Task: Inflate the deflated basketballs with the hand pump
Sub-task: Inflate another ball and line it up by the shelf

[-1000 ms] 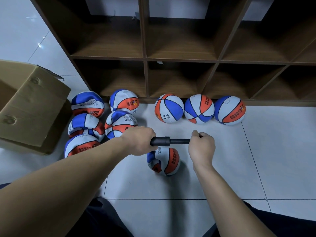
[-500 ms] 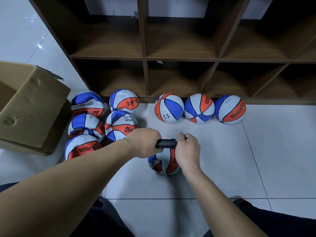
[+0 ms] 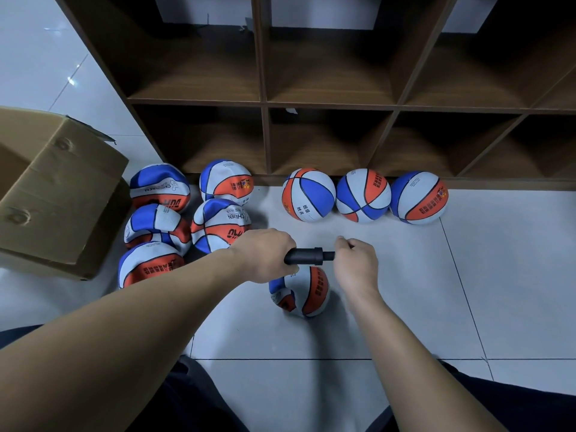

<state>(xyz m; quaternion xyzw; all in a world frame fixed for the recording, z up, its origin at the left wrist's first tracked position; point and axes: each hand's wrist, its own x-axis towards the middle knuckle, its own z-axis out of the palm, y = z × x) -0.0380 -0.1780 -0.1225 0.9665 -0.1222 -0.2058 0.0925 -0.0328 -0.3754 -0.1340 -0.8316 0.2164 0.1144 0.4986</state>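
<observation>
A black hand pump (image 3: 307,256) lies level above a partly limp red, white and blue basketball (image 3: 304,291) on the floor tiles. My left hand (image 3: 265,258) grips the pump's barrel. My right hand (image 3: 355,265) grips the handle end, with a short piece of the rod showing between barrel and hand. Several deflated balls (image 3: 156,226) lie heaped at the left. Three round, full balls (image 3: 363,194) stand in a row against the shelf base. The pump's needle is hidden under my left hand.
A dark wooden cubby shelf (image 3: 265,101) with bare compartments stands behind the balls. An open cardboard box (image 3: 59,194) sits at the left beside the deflated heap. White floor tiles (image 3: 498,275) stretch to the right. My dark trouser legs fill the bottom edge.
One second ago the rod was drawn far out; half a second ago my right hand had pushed it fully in. Now my right hand has pulled back slightly to the right.
</observation>
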